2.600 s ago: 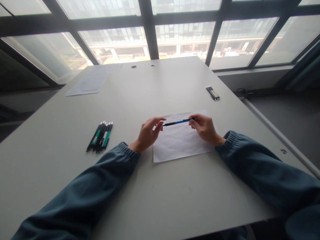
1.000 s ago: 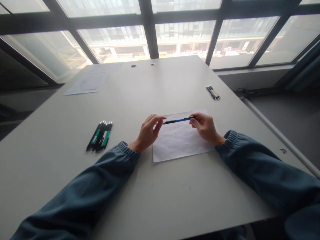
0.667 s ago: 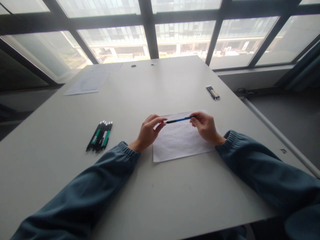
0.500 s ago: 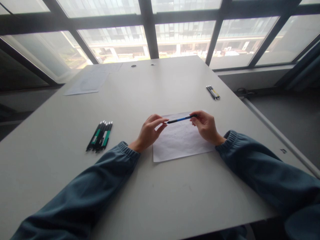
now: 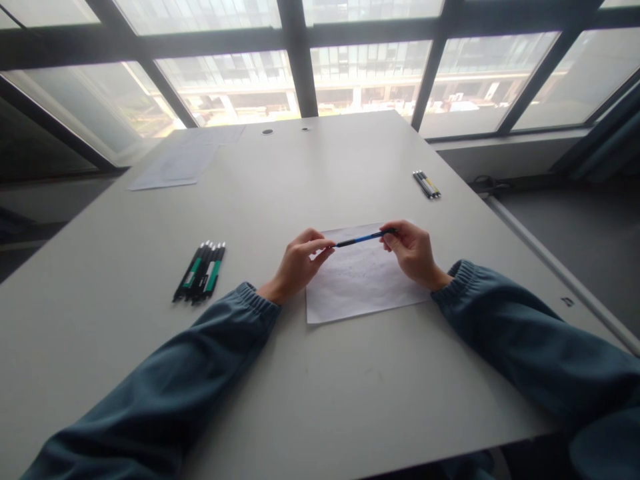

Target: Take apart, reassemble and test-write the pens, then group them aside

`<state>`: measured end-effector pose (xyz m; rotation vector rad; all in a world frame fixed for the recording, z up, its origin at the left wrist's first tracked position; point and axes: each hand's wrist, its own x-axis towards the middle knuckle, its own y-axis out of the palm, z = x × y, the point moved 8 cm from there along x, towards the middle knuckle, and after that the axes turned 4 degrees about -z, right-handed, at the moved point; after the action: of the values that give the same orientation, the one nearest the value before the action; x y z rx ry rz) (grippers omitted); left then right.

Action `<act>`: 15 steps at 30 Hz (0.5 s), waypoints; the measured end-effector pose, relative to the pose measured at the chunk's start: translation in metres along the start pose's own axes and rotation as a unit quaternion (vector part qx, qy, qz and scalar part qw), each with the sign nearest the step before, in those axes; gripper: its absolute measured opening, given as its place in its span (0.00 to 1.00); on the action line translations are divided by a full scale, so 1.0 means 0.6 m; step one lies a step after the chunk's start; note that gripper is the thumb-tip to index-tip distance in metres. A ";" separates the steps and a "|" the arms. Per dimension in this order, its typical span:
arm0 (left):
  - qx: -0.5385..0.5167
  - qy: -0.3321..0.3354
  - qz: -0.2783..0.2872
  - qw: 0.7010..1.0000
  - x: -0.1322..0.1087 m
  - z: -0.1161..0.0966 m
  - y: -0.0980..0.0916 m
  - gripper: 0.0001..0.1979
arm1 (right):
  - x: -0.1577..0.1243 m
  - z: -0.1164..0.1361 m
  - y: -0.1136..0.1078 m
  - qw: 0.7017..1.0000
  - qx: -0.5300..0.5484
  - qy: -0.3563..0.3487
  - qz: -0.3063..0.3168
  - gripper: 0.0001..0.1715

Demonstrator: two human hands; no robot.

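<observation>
A wide pale grey table (image 5: 300, 387) runs from the person out to a wall of large windows (image 5: 370, 73) with dark frames, through which other buildings show in hazy daylight. The pen (image 5: 363, 239), blue with dark ends, is held just above a sheet of paper (image 5: 360, 293) that lies flat near the middle of the table. It is nearly level, its right end a little higher. The right hand (image 5: 413, 252) pinches the pen's right end between thumb and fingertips, and the left hand (image 5: 297, 263) closes its thumb and fingertips on the left tip. Both forearms wear dark teal sleeves with gathered cuffs. To the left, well apart from the hands, a bunch of black pens with green bands (image 5: 200, 272) lies side by side. A smaller group of pens (image 5: 427, 185) sits near the far right edge. More loose papers (image 5: 175, 163) lie at the far left corner, and two small round holes (image 5: 267, 132) mark the far end. Right of the table is grey floor (image 5: 575, 233).
</observation>
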<state>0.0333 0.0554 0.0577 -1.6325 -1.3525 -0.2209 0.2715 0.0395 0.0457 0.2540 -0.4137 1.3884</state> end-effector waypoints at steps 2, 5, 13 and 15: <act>-0.002 -0.003 -0.008 1.000 0.002 -0.002 -0.004 0.08 | 0.000 0.001 -0.001 1.000 0.007 0.003 0.000 0.14; 0.003 -0.006 -0.022 1.000 0.004 -0.005 -0.009 0.07 | 0.003 -0.002 -0.005 1.000 0.015 0.014 -0.013 0.15; 0.039 -0.033 -0.050 0.997 0.004 0.000 -0.020 0.06 | 0.024 -0.021 -0.037 0.994 0.028 0.037 -0.098 0.12; 0.049 -0.045 -0.056 0.996 0.003 0.006 -0.022 0.07 | 0.032 -0.029 -0.050 0.991 0.041 0.046 -0.123 0.10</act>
<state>0.0215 0.0582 0.0643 -1.5022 -1.5025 -0.1463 0.3060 0.0587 0.0400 0.2977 -0.2402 1.1719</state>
